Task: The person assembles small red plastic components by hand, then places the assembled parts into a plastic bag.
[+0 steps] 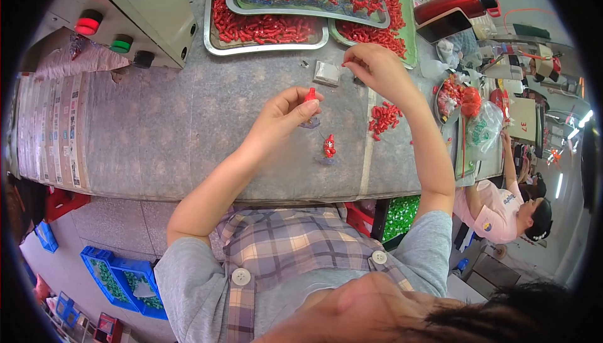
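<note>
Head view: red figure (311, 94) is pinched by the left hand (281, 114), nearside of the pale block (327, 73). Right hand (379, 70) is held curled right of it, grip can't be told.

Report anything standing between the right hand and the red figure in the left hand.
Nothing visible stands between the right hand and the red figure pinched in the left hand. The small pale block near that gap appears to lie on the table, below the hands.

figurine (330, 146): glossy plastic | tray (270, 47): smooth, shiny metal | tabletop (157, 129): matt, mottled | apron (295, 236): cloth | flask (446, 6): glossy
</note>
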Tool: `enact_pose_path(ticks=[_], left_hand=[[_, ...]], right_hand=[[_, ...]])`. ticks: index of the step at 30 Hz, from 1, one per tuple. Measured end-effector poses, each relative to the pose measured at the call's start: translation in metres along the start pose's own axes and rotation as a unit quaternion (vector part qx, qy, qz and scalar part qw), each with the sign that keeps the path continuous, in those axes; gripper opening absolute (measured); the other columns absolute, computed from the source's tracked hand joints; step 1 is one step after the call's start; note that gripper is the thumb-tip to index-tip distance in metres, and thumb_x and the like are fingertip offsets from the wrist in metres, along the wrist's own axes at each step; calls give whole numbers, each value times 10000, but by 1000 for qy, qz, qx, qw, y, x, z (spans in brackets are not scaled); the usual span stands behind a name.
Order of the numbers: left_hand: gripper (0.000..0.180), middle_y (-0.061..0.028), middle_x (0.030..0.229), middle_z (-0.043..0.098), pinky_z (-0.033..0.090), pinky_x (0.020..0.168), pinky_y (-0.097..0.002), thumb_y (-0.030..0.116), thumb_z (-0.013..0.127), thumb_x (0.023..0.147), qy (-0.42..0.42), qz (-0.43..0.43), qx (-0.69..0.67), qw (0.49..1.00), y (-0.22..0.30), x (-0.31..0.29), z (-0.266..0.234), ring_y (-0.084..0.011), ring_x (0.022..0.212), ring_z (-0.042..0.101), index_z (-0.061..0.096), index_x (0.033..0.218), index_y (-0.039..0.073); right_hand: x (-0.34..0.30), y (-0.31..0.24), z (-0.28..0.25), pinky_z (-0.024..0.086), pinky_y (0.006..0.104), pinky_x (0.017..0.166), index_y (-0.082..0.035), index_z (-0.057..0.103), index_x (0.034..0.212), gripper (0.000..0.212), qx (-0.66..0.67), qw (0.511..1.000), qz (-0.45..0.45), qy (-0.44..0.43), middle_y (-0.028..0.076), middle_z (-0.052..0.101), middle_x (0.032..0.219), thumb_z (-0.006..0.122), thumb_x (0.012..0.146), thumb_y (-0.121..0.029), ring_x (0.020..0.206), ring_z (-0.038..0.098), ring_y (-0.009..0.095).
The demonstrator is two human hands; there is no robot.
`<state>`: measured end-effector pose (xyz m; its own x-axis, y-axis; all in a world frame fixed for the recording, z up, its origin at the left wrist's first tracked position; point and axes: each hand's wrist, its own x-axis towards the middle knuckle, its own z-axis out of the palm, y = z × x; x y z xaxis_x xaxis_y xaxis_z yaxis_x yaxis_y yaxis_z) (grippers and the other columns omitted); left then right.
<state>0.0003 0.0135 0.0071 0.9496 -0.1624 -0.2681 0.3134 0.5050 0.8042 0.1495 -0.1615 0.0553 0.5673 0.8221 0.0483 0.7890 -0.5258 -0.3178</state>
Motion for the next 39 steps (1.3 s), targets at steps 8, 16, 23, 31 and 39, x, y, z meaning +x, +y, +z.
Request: enact_pose_path(ticks=[8,16,23,31,39], left_hand=[[234,-52,889,611,436,789,-240,154,633,822,9,10,-28,1000,-7,5,-6,-111,873,587,546,977,2],[291,-58,887,633,408,780,-226,217,631,826,24,35,-20,999,-5,6,-6,-94,862,575,555,1020,14],[319,1,815,647,296,586,-186,310,597,844,18,19,22,999,-5,4,-7,-21,731,512,578,1060,76],[401,-41,878,640,372,719,-233,314,566,856,-18,-22,56,998,0,-1,0,-81,819,529,546,1155,48],[299,-16,985,613,433,672,-208,189,474,914,-55,-36,29,997,-1,-6,12,-49,749,509,531,1180,64]], right_hand=[[7,-5,-1,446,350,625,-39,571,826,97,7,999,-23,49,93,582,748,589,768,-115,705,571,251],[10,-7,0,449,357,632,-40,568,820,91,-9,997,-38,63,91,573,728,595,761,-103,710,568,264],[9,-11,2,452,353,633,-33,568,829,102,10,999,-6,51,96,578,750,592,765,-108,712,572,262],[-22,-44,-20,441,297,612,-28,602,825,93,252,959,74,104,67,595,755,627,753,-80,669,576,196],[-65,-73,15,428,278,585,-24,609,814,124,279,942,33,185,63,590,719,661,701,-20,634,567,172]])
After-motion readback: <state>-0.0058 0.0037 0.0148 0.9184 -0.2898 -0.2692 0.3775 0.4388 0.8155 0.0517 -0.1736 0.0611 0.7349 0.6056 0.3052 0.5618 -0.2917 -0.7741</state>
